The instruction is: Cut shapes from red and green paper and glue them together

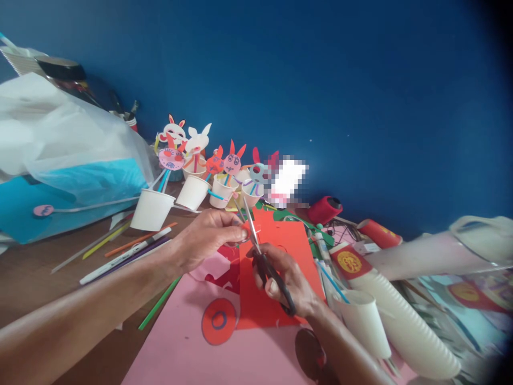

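Observation:
My left hand (214, 232) pinches a small red paper piece (245, 231) between thumb and fingers. In my right hand (286, 275) is a pair of scissors (255, 230) with black handles, its blades parted and pointing up beside that piece. Below both hands lies a red-orange paper sheet (296, 246), on top of a larger pink sheet (176, 337). A round red paper disc (228, 326) with a blue ring drawn at its centre rests on the pink sheet, left of my right wrist. Dark red paper scraps (230, 275) show between the hands.
Behind stand white paper cups (152, 210) holding paper animal faces (232, 163) on straws. Pens and straws (124, 256) lie at left by a plastic bag (72, 128). At right are stacked cups (401, 315), a single cup (363, 321) and red thread (325, 209). A blue wall (256, 69) rises behind.

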Motion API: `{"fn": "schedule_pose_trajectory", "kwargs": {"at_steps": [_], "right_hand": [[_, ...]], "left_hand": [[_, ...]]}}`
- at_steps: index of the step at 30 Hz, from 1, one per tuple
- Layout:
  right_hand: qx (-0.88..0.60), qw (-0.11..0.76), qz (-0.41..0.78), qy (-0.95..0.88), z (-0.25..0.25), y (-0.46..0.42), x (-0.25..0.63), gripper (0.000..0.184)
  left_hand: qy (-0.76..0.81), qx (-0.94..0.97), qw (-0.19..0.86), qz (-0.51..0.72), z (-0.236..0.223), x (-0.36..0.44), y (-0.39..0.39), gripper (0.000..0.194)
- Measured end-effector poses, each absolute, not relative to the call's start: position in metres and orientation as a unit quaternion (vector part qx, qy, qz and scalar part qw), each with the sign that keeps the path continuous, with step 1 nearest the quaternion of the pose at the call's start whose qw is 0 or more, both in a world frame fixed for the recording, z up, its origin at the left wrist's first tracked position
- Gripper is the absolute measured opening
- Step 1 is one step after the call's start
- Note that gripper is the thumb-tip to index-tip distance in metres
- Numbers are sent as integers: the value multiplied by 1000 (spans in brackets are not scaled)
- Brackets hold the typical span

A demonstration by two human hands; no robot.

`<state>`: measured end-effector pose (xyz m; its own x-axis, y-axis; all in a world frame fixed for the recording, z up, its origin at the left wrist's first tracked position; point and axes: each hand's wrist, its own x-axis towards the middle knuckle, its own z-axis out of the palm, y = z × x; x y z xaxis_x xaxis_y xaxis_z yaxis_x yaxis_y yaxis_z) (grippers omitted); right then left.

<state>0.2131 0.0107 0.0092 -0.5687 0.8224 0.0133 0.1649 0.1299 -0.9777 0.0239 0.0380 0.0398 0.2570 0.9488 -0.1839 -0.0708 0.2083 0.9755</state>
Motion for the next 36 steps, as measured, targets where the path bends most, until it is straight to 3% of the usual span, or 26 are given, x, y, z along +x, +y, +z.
{"fn": "schedule_pose_trajectory", "kwargs": {"at_steps": [36], "right_hand": [[-380, 295, 550, -682, 7, 12, 215, 50]], "left_hand": [[453, 485, 645, 378, 43, 21, 41, 8]]}}
